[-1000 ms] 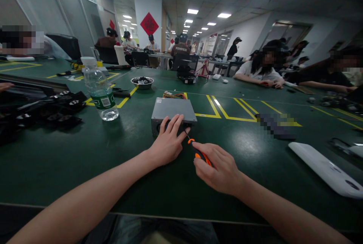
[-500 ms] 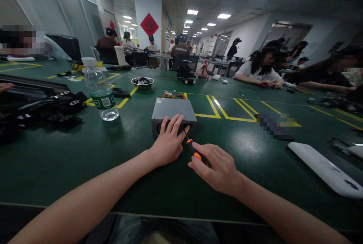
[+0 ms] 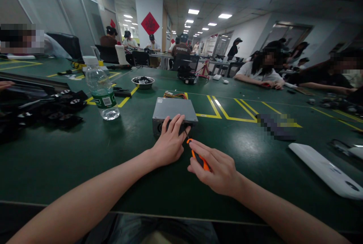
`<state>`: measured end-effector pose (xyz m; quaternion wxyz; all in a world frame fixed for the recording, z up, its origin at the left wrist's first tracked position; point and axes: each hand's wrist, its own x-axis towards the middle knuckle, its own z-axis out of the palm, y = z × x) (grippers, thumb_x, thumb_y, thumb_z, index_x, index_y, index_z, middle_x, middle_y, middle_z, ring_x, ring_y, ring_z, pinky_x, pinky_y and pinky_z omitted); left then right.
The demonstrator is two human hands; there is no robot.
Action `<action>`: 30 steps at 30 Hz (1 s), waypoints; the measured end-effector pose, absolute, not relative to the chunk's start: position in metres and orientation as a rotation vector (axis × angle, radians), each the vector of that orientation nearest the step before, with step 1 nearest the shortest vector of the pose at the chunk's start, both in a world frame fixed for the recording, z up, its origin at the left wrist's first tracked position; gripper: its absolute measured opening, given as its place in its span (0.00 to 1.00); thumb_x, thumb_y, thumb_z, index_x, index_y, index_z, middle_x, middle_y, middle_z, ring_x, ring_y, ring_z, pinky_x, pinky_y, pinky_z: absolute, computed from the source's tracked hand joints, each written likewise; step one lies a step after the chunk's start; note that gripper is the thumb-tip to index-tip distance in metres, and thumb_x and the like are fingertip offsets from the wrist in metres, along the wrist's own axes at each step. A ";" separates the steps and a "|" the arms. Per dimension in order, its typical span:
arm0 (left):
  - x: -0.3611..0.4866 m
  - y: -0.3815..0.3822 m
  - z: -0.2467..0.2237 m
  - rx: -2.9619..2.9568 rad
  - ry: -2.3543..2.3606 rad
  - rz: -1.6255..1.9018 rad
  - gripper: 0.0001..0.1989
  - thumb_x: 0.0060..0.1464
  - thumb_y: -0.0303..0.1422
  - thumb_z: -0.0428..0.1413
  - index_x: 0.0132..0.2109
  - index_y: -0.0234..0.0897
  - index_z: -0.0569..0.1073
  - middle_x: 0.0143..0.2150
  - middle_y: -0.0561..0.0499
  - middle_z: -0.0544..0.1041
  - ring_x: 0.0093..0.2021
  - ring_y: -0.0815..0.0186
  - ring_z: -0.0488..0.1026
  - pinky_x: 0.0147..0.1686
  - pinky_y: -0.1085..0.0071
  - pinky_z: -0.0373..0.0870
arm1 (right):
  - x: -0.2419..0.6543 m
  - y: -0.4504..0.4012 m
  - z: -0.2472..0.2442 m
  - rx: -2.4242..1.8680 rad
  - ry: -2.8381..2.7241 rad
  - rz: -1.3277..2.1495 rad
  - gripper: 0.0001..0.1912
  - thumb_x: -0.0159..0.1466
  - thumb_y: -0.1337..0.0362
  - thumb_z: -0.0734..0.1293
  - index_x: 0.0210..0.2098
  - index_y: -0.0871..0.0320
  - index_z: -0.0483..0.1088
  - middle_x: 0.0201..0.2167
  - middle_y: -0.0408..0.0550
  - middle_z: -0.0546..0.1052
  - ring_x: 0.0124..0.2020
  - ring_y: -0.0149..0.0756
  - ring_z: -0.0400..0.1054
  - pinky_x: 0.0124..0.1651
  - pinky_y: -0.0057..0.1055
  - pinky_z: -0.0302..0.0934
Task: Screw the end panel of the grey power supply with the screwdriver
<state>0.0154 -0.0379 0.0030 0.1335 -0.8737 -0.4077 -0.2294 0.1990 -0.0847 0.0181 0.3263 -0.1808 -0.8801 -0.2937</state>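
Observation:
A grey computer power supply (image 3: 174, 108) lies on the green table (image 3: 136, 183) in front of me, its bundled coloured cables (image 3: 175, 95) at the far side. My left hand (image 3: 170, 142) rests against its near face, fingers stretched and spread over the top edge and front. In my right hand (image 3: 217, 166) is an orange and black screwdriver (image 3: 200, 161), gripped by the handle. Its thin shaft points up and left to the near face's right end, close to my left fingers. Whether the tip sits in a screw is hidden.
A water bottle (image 3: 106, 102) stands left of the power supply, with black parts (image 3: 56, 111) beyond it. Behind is a metal bowl (image 3: 143, 82) of small pieces. At right lies a long white object (image 3: 323, 168). Other people sit around the table.
The screwdriver handle has turned in my right hand, showing more orange, and the fingers have shifted along it. My left hand and the power supply keep their places.

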 end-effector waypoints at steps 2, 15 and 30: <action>0.016 -0.038 0.003 -2.535 -1.186 -0.667 0.28 0.49 0.29 0.53 0.59 0.33 0.61 0.65 0.34 0.47 0.66 0.46 0.41 0.61 0.46 0.37 | 0.199 -0.086 0.022 -0.471 -2.299 -0.766 0.06 0.61 0.66 0.65 0.38 0.58 0.66 0.44 0.58 0.74 0.51 0.42 0.67 0.42 0.32 0.68; 0.012 -0.038 0.003 -2.568 -1.174 -0.663 0.32 0.46 0.27 0.54 0.60 0.34 0.59 0.67 0.35 0.45 0.67 0.47 0.39 0.61 0.46 0.36 | 0.210 -0.081 0.025 -0.663 -2.212 -0.770 0.04 0.63 0.66 0.63 0.37 0.58 0.65 0.40 0.56 0.76 0.39 0.34 0.72 0.38 0.28 0.67; 0.003 -0.025 0.012 -2.519 -1.261 -1.064 0.13 0.54 0.24 0.45 0.46 0.37 0.66 0.57 0.46 0.68 0.58 0.63 0.62 0.53 0.61 0.57 | 0.214 -0.082 0.025 -0.594 -2.213 -0.771 0.08 0.61 0.67 0.65 0.40 0.58 0.64 0.39 0.55 0.75 0.35 0.34 0.71 0.37 0.31 0.67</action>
